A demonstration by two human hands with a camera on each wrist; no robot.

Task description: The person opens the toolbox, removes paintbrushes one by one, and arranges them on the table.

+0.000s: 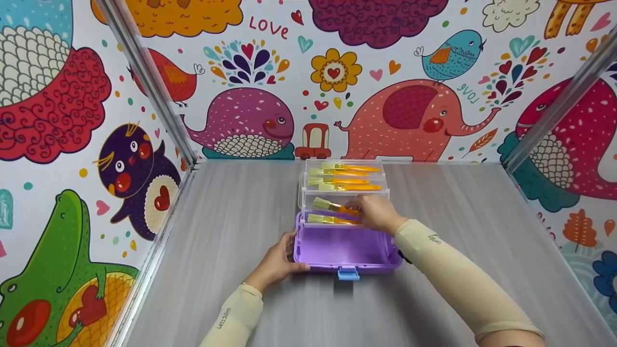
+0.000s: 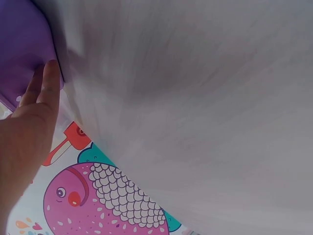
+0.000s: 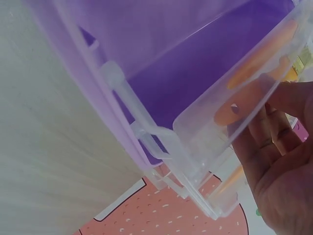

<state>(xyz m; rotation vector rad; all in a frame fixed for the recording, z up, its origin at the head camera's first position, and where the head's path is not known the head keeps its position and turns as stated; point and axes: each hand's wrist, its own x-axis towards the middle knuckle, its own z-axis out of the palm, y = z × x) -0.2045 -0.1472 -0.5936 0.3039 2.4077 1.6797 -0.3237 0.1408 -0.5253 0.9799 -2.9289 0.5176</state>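
In the head view, a purple toolbox with a blue latch stands with its clear stepped trays raised at the back. My left hand rests at its front left corner, thumb by the front rim. The left wrist view shows straight fingers against the purple wall. Over the lower trays, my right hand pinches an orange-handled paintbrush, bristles to the left. Another paintbrush lies in the lowest tray. In the right wrist view, an orange handle shows at the fingertips.
Several more paintbrushes lie in the upper trays. The box stands on a grey table, near the back wall with cartoon animals. Metal corner posts rise at the left and right.
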